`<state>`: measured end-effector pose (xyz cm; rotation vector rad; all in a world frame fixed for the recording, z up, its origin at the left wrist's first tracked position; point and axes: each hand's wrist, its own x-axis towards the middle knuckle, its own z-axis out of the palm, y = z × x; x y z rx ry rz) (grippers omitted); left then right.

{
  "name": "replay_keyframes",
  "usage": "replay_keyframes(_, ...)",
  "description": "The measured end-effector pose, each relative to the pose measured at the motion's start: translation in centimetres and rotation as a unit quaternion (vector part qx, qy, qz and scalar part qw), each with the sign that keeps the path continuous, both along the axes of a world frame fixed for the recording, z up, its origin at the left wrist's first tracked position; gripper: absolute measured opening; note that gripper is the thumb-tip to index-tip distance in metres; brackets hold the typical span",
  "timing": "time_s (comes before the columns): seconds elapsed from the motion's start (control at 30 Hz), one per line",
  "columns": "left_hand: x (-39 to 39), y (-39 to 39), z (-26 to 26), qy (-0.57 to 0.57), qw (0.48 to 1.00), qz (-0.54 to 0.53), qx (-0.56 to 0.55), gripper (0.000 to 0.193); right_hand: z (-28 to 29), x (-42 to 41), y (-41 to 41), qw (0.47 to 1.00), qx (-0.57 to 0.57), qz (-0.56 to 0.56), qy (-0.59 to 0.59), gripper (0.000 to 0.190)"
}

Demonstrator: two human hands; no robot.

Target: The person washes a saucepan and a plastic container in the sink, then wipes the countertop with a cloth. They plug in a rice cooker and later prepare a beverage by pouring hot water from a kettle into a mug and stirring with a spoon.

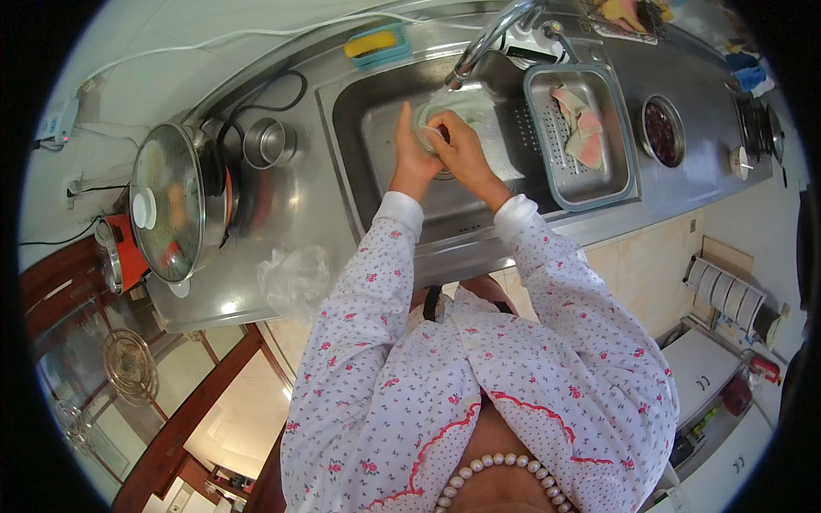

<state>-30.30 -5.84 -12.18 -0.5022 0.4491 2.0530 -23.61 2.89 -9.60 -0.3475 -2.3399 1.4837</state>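
Over the stainless steel sink basin (391, 186), both hands hold a pale, round bowl-like vessel (424, 120) beneath the curved chrome faucet (490, 40). My left hand (414, 151) cups its near left side, thumb raised. My right hand (463, 151) reaches over its rim from the right, fingers bent at something small and dark that I cannot make out. Whitish, wet-looking material (471, 102) lies beyond the vessel under the spout. To the right, a steel drainer basket (580, 186) with perforations holds a pink and cream cloth (580, 125).
A yellow sponge (370, 43) rests on a blue rack behind the sink. At left are a steel cup (264, 142), a large glass-lidded pot (163, 218) and a clear plastic bag (294, 279). A bowl of dark red food (662, 131) stands at right.
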Motion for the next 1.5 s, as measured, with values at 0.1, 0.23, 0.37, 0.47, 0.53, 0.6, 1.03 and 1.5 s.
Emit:
replay_keyframes(0.1,0.1,-0.1,0.0,-0.015,1.000,-0.013,0.015,0.059,-1.0,-0.6,0.7,0.985,0.166,-0.002,0.055,0.017)
replay_keyframes(0.23,0.4,0.6,-0.2,0.027,0.999,-0.032,-0.013,0.054,-3.3,-2.2,1.5,0.967,0.241,-0.086,0.008,0.019)
replay_keyframes(0.37,0.6,0.1,-0.5,0.041,0.992,-0.039,-0.112,0.052,-4.4,-2.8,2.4,0.989,0.031,-0.135,-0.046,0.017)
replay_keyframes(0.47,0.2,-0.8,-0.7,0.099,0.980,-0.064,-0.161,0.049,-4.3,-2.6,2.7,0.980,-0.143,-0.129,-0.051,0.016)
replay_keyframes(0.53,0.0,-1.3,-0.6,0.177,0.957,-0.088,-0.211,0.048,-4.0,-2.8,2.9,0.986,-0.155,-0.062,0.015,0.025)
replay_keyframes(0.6,-0.1,-1.6,-0.5,0.191,0.962,-0.098,-0.167,0.046,-3.8,-3.4,3.1,0.993,0.030,-0.050,0.100,0.024)
replay_keyframes(1.03,-0.6,-3.1,-1.6,0.613,0.671,-0.177,-0.378,0.037,-8.2,-4.2,2.2,0.958,0.285,0.029,-0.023,0.031)
replay_keyframes(1.5,-0.9,-3.2,0.7,0.540,0.729,-0.092,-0.410,0.025,-6.2,-6.3,3.1,0.927,-0.313,-0.138,-0.153,0.034)
